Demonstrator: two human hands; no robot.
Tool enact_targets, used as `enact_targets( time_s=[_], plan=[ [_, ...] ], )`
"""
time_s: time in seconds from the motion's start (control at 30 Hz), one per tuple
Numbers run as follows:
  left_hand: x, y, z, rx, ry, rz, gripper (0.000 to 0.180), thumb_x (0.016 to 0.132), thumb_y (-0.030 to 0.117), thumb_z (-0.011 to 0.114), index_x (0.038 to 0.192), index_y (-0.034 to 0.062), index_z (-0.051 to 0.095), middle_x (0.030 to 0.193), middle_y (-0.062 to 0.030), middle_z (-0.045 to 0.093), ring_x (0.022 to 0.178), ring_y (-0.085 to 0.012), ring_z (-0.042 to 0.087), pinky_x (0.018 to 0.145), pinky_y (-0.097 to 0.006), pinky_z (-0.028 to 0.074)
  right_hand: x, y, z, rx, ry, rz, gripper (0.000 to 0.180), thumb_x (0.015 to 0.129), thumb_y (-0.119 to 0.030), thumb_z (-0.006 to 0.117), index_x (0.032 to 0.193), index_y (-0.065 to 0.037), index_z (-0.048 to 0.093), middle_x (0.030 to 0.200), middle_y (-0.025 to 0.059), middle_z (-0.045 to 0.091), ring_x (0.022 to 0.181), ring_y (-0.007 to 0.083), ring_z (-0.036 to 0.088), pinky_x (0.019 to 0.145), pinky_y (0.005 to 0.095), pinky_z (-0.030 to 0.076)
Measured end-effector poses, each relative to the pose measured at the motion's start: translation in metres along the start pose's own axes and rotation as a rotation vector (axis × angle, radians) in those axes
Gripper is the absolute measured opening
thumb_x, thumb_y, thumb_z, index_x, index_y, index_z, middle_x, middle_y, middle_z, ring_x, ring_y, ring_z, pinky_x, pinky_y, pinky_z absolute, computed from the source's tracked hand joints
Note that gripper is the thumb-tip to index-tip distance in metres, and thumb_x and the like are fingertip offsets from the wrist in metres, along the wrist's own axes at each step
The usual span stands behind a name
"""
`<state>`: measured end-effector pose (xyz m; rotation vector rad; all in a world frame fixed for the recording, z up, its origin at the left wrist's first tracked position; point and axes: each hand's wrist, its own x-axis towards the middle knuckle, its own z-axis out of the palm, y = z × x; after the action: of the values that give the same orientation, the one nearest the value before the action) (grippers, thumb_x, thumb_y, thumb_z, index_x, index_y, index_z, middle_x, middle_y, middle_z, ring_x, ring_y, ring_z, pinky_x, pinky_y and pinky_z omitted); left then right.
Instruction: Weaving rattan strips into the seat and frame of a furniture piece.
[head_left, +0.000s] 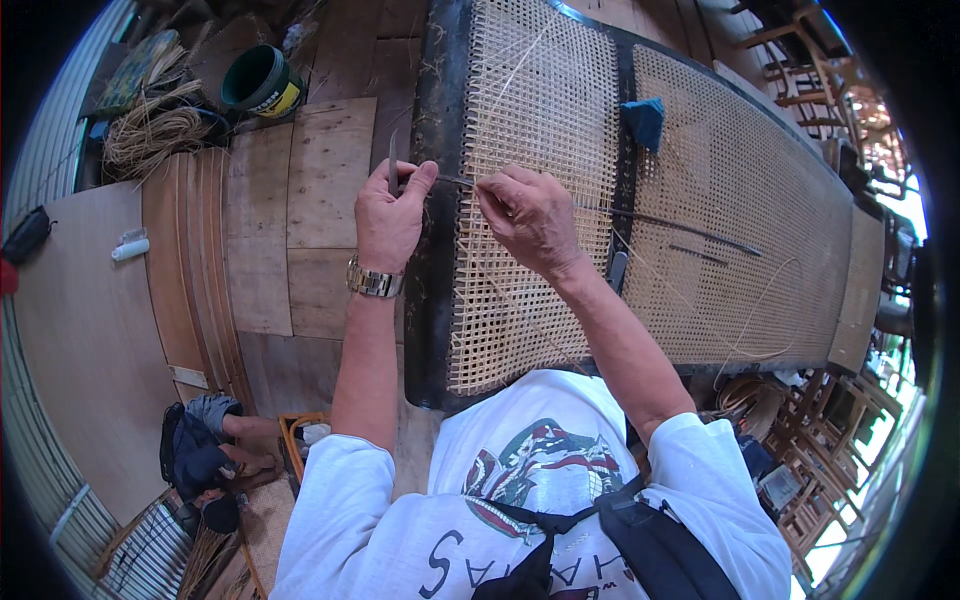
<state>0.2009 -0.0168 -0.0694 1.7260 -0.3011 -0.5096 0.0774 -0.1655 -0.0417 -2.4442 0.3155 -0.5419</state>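
A long dark wooden frame (432,250) with woven cane panels (540,110) lies on wooden boards before me. My left hand (388,215), with a metal wristwatch, pinches a thin metal tool (392,160) at the frame's left rail. My right hand (530,220) rests on the cane weave beside it and pinches a thin cane strand (455,181) that runs between the two hands. A long dark rod (690,228) lies across the weave to the right of my right hand.
A blue cloth (645,120) lies on the frame's crossbar. A green bucket (258,82) and a bundle of cane strands (150,130) sit at the upper left. A dark bag (195,455) lies on the floor at lower left. Wooden chairs (810,70) stand at the right.
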Motion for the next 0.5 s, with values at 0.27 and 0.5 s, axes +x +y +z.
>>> enact_targets(
  time_s=[0.27,0.5],
  plan=[
    [-0.0015,0.0088,0.0018,-0.034,-0.015,0.023,0.028,0.090,0.028,0.075,0.085,0.0021,0.066,0.073,0.0018,0.065,0.064,-0.0047,0.049,0.056,-0.024,0.039,0.0039,0.0046,-0.0030,0.000,-0.042,0.025,0.006,0.083,-0.015,0.070,0.082,-0.008,0.068,0.076,0.0058,0.065,0.070,0.0251,0.065,0.063,0.0366,0.049],
    [0.0021,0.0045,-0.0022,0.017,-0.015,-0.020,0.028,0.090,0.028,0.076,0.085,0.0022,0.066,0.072,0.0021,0.064,0.065,-0.0049,0.051,0.057,-0.024,0.041,0.0098,0.0040,-0.0036,-0.004,-0.017,-0.027,0.007,0.083,-0.017,0.071,0.083,-0.010,0.071,0.072,0.0058,0.066,0.065,0.0248,0.065,0.059,0.0365,0.049]
  ],
)
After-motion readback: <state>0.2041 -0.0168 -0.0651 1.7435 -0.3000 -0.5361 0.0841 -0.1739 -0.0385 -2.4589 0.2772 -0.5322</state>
